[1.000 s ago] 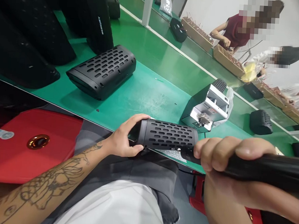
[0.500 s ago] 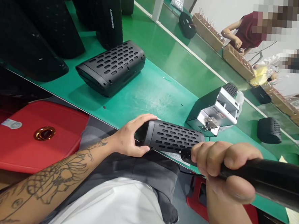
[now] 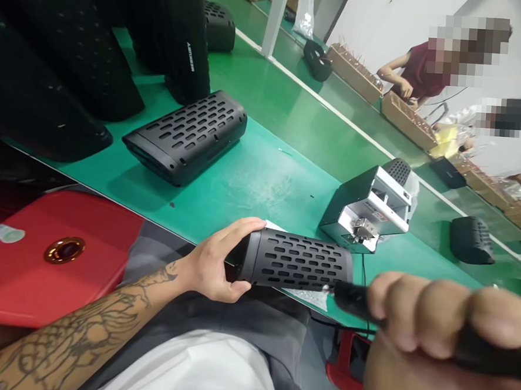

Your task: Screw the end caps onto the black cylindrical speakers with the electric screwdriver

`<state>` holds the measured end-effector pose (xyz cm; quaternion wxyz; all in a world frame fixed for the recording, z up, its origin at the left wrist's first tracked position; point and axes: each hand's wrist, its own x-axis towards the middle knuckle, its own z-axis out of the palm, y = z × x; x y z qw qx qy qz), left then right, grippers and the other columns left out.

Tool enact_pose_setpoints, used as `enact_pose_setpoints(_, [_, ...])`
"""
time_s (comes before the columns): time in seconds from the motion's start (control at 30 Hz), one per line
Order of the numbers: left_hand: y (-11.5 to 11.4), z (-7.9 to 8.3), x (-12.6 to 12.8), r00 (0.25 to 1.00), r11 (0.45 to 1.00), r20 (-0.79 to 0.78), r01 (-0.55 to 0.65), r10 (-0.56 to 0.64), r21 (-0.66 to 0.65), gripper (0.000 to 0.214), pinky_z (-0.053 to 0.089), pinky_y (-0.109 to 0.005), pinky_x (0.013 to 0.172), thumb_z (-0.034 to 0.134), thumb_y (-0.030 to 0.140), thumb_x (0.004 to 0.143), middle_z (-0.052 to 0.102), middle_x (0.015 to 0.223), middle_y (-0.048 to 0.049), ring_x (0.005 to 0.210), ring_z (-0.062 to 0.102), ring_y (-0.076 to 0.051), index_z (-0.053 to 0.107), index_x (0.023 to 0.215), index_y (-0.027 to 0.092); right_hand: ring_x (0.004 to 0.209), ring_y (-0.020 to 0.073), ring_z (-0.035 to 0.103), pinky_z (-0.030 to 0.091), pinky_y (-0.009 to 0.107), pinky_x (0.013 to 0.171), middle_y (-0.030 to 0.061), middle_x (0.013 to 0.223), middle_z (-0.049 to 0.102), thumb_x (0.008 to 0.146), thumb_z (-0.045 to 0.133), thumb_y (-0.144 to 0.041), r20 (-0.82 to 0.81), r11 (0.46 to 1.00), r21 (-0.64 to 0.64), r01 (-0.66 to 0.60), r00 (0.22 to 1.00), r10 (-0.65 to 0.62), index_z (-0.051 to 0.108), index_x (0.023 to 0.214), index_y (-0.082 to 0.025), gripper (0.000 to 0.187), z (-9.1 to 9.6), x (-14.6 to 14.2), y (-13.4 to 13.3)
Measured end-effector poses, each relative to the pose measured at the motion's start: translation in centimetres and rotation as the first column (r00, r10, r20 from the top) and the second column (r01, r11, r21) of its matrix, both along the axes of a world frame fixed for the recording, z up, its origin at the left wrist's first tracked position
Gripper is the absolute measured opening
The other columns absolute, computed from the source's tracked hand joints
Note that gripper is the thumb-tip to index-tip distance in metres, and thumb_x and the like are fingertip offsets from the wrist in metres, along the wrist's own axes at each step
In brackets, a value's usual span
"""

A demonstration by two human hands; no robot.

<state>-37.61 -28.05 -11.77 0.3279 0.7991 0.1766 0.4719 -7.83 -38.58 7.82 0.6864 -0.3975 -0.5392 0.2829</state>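
Green bench (image 3: pixel 261 177) on a factory line, with two hands at its near edge.
The left hand (image 3: pixel 214 263) grips one end of a black slotted shell (image 3: pixel 298 261) lying along the bench's near edge, with the thumb under and the fingers over the top. The right hand (image 3: pixel 429 323), blurred and cut off by the frame, is clenched round a black tool (image 3: pixel 353 298). The tool's tip reaches the shell's other end, but the contact is too smeared to read. A second shell (image 3: pixel 189 135) lies well apart, and a metal box (image 3: pixel 368 210) sits just behind. Workers far down the line are hard to make out.
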Motion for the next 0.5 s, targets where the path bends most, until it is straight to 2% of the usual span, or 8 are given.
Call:
enact_pose_setpoints(0.03, [0.0,-0.2,0.1,1.000,1.000,0.003,-0.007,0.007,0.005,0.110,0.064,-0.069,0.135,0.085,0.060,0.100,0.066,0.176,-0.0266,0.160,0.072,-0.050,0.041,0.192,0.021,0.038,0.0153,0.045,0.056,0.040,0.047,-0.0118,0.059,0.058,0.101,0.101,-0.060,0.001,0.991,0.072,0.115,0.993,-0.115,0.079,0.103,-0.033,0.035,0.4,1.4,1.3])
enact_pose_setpoints(0.07, [-0.1,-0.4,0.2,1.000,1.000,0.003,-0.013,0.013,0.008,0.110,0.064,-0.069,0.135,0.085,0.061,0.101,0.066,0.177,-0.0267,0.161,0.071,-0.050,0.041,0.193,0.021,0.041,0.0182,0.049,0.057,0.041,0.046,-0.0097,0.060,0.061,0.097,0.101,-0.064,0.052,0.962,0.167,0.217,0.972,-0.228,0.080,0.105,-0.033,0.039,0.7,2.9,2.9])
enact_pose_setpoints(0.1, [-0.1,-0.6,0.3,1.000,1.000,0.005,-0.022,0.022,0.010,0.109,0.064,-0.068,0.136,0.085,0.062,0.101,0.066,0.177,-0.0266,0.162,0.071,-0.050,0.042,0.192,0.021,0.044,0.0190,0.053,0.059,0.040,0.049,-0.0086,0.060,0.061,0.099,0.098,-0.065,0.050,0.903,0.235,0.360,0.923,-0.381,0.078,0.103,-0.031,0.039,0.7,4.5,4.7])
enact_pose_setpoints(0.13, [-0.2,-0.8,0.4,1.000,1.000,0.005,-0.028,0.028,0.010,0.109,0.064,-0.067,0.137,0.086,0.063,0.101,0.066,0.177,-0.0263,0.163,0.070,-0.050,0.042,0.193,0.021,0.047,0.0177,0.055,0.059,0.037,0.051,-0.0080,0.060,0.062,0.099,0.098,-0.061,0.038,0.871,0.272,0.410,0.899,-0.435,0.075,0.100,-0.029,0.040,0.6,5.9,6.3])
enact_pose_setpoints(0.23, [-0.3,-1.2,0.5,1.000,1.000,-0.009,-0.024,0.024,-0.008,0.110,0.062,-0.066,0.138,0.087,0.063,0.101,0.066,0.179,-0.0255,0.165,0.070,-0.049,0.042,0.193,0.023,0.049,0.0167,0.057,0.057,0.034,0.050,-0.0054,0.061,0.062,0.095,0.102,-0.061,0.051,0.866,0.237,0.440,0.884,-0.464,0.068,0.093,-0.026,0.049,-0.9,8.8,9.9])
enact_pose_setpoints(0.3, [-0.2,-1.2,0.5,1.000,1.000,-0.013,-0.013,0.012,-0.027,0.111,0.062,-0.066,0.138,0.088,0.063,0.100,0.065,0.180,-0.0258,0.165,0.070,-0.050,0.042,0.193,0.023,0.048,0.0167,0.057,0.058,0.036,0.050,-0.0061,0.061,0.061,0.093,0.104,-0.064,0.067,0.881,0.191,0.434,0.889,-0.453,0.065,0.091,-0.026,0.054,-2.1,9.2,10.6])
enact_pose_setpoints(0.4, [-0.1,-0.8,0.4,0.999,0.999,-0.039,0.013,-0.015,-0.040,0.111,0.062,-0.067,0.138,0.089,0.061,0.100,0.064,0.181,-0.0264,0.166,0.069,-0.051,0.041,0.193,0.023,0.049,0.0164,0.057,0.059,0.036,0.054,-0.0075,0.063,0.061,0.093,0.104,-0.067,0.069,0.888,0.164,0.430,0.893,-0.445,0.064,0.089,-0.026,0.056,-2.7,8.6,10.0])
enact_pose_setpoints(0.5, [0.0,0.0,0.2,0.996,0.998,-0.080,0.030,-0.034,-0.048,0.120,0.062,-0.067,0.138,0.095,0.063,0.096,0.061,0.183,-0.0268,0.166,0.068,-0.052,0.038,0.194,0.024,0.052,0.0171,0.057,0.058,0.037,0.056,-0.0068,0.065,0.063,0.092,0.104,-0.068,0.055,0.890,0.155,0.429,0.896,-0.441,0.070,0.093,-0.026,0.054,-1.6,7.5,8.2])
